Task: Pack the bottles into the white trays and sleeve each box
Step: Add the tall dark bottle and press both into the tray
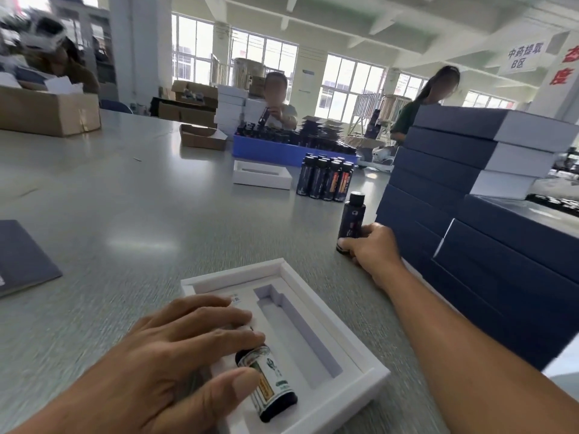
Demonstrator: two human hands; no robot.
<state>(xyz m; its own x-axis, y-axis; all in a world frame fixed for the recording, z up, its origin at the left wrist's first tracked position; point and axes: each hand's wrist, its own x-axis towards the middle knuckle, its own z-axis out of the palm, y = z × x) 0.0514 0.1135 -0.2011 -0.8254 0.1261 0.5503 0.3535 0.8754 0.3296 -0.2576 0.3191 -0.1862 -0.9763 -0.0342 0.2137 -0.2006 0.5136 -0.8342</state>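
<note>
Nearest the camera, the left hand [175,349] lies over the near left part of a white tray [354,336], its fingers spread and fairly straight, pressing a dark bottle with a green and orange label [269,383] down into the tray's left slot. That bottle lies on its side, its base toward the camera; the hand covers its cap end. Beside it, the right slot [300,333] is a long bare recess. This tray rests on the grey counter [131,195], close to the near edge. Farther out and to the right, the right hand [372,245] grips the lower part of a second dark bottle [350,222], fingers curled round it, the bottle upright or nearly so with its black cap on top and its base at the counter. Just right of that hand rises a stack of dark blue sleeved boxes [454,170], some showing white ends. Beyond the held bottle stands a tight cluster of upright bottles [326,178], and to its left lies another white tray [263,177]. Behind these sits a blue bin [266,150] filled with more bottles. A dark blue flat sleeve [22,255] lies at the left edge, and a brown carton [47,114] sits far left. Two people work at the far side.
</note>
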